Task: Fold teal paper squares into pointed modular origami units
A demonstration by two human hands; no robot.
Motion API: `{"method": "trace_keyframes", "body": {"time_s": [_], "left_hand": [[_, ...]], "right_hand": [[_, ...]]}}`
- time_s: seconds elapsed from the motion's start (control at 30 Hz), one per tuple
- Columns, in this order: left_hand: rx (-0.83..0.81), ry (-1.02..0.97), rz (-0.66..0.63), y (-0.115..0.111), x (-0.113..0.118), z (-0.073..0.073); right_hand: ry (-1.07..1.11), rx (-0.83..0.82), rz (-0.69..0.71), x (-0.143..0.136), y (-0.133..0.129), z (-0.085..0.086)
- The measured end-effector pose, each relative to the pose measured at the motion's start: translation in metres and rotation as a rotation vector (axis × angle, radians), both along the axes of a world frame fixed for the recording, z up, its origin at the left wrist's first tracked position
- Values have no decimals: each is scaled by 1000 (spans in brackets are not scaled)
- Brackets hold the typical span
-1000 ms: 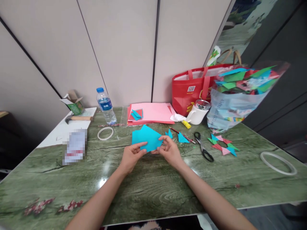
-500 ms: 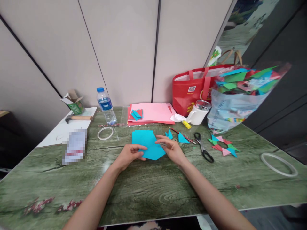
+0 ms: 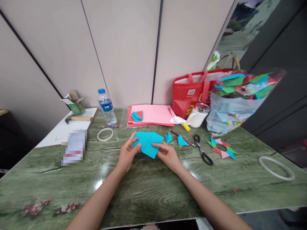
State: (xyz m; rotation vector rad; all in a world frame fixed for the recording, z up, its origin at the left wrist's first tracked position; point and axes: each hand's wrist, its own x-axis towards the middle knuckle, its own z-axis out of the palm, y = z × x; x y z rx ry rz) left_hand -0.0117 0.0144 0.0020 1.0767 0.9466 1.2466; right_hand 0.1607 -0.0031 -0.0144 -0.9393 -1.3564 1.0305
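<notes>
Currently | blue papers [image 3: 149, 143] overlapping mid-frame, over the counter [image 3: 153, 191] | left hand [image 3: 127, 155] pinching their left side, right hand [image 3: 169, 155] their right, both nearly closed | step, seemingly: arranging papers by hand | next move likely calls for light fingertips, evening the edges
</notes>
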Motion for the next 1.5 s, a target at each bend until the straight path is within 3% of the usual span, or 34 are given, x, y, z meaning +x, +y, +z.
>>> {"method": "trace_keyframes", "body": {"time_s": [0.13, 0.27, 0.63, 0.87, 1.13, 1.5], "left_hand": [[-61, -3, -133, -3, 3, -5], [-84, 18, -81, -1, 1, -11], [-93, -7, -211, -5, 0, -2], [-93, -14, -240, -9, 4, -4], [-7, 153, -156, -14, 8, -2], [-56, 60, -134, -15, 12, -10]], "right_hand": [[7, -8, 61, -3, -4, -2], [-21, -98, 137, -4, -8, -6], [-383, -11, -27, 4, -6, -2], [-199, -111, -190, -5, -8, 4], [-67, -157, -157, -6, -10, 5], [-83, -121, -169, -8, -11, 3]]}}
